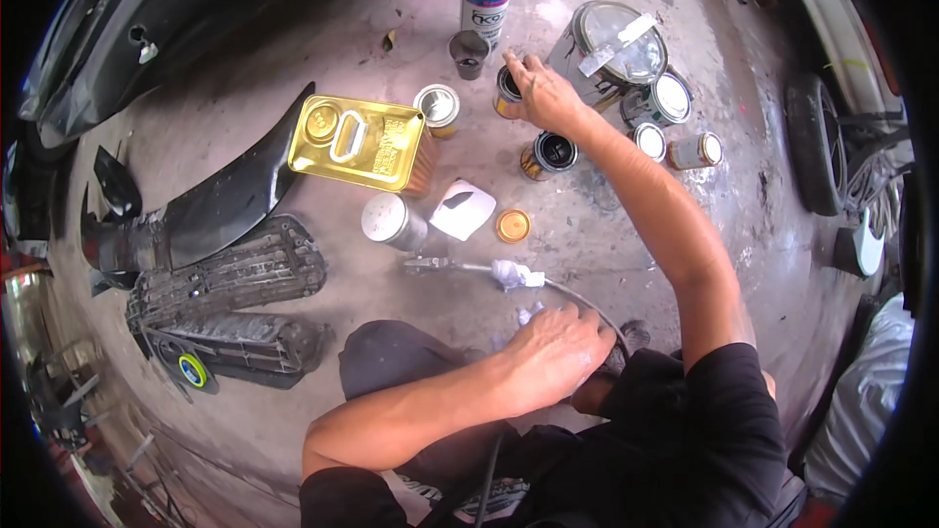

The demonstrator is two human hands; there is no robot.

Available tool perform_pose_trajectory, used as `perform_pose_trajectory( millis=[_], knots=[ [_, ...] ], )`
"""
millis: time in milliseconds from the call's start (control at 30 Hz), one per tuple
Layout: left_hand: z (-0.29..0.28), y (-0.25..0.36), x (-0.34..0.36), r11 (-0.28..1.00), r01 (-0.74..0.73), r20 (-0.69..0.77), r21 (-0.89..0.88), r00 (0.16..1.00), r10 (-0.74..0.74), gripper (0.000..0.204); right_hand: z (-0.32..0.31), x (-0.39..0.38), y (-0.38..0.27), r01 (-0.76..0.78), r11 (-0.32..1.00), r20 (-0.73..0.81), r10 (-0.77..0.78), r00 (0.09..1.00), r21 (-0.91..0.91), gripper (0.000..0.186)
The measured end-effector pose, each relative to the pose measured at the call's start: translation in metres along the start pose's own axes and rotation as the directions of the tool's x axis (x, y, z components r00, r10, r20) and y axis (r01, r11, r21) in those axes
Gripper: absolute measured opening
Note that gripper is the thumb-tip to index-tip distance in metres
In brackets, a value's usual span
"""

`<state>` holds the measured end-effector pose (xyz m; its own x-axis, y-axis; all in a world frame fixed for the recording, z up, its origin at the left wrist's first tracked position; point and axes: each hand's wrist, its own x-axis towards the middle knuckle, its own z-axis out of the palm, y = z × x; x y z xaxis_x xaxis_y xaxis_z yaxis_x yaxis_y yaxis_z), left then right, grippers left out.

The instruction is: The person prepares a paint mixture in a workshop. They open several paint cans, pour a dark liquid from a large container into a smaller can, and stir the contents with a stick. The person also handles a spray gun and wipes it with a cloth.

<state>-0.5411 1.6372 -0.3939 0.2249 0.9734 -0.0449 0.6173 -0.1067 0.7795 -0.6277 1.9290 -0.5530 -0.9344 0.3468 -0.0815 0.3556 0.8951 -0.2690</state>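
Note:
My right hand reaches forward, fingers curled on a small dark-topped can. A grey cup stands beyond it, beside a white-and-blue can. An open can of dark liquid stands nearer. My left hand is low at my lap, fingers curled beside a grey hose; what they hold is hidden. A tool wrapped partly in white rag lies on the hose. A gold rectangular tin, a white can, a white card and an orange lid are about.
A large grey tin and several smaller cans stand right. Black plastic panels and a yellow-green tape roll lie left. A car body edges the upper left; a tire and coiled hose lie far right.

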Motion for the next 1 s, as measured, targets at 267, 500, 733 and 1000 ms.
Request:
perform_pose_trajectory(
  millis=[267,500,733,1000],
  knots=[
    [0.002,-0.004,-0.005,1.000,-0.003,0.044,-0.003,0.999,0.003,0.025,0.007,-0.012,-0.003,0.253,0.965,-0.166,-0.240,0.956,0.064,0.084],
    [0.009,-0.008,0.004,1.000,-0.005,0.015,0.009,1.000,0.005,0.023,0.001,0.001,0.005,0.047,0.997,-0.120,-0.038,0.992,0.069,0.088],
    [0.019,-0.029,0.012,1.000,0.007,0.036,0.006,0.999,-0.007,0.023,-0.073,-0.059,0.004,0.246,0.937,-0.359,-0.325,0.875,-0.249,0.055],
    [0.043,-0.055,0.053,0.976,0.134,-0.003,-0.174,0.991,-0.137,0.026,-0.128,-0.068,0.076,-0.423,0.547,0.070,0.551,0.832,0.722,0.063]
  ],
)
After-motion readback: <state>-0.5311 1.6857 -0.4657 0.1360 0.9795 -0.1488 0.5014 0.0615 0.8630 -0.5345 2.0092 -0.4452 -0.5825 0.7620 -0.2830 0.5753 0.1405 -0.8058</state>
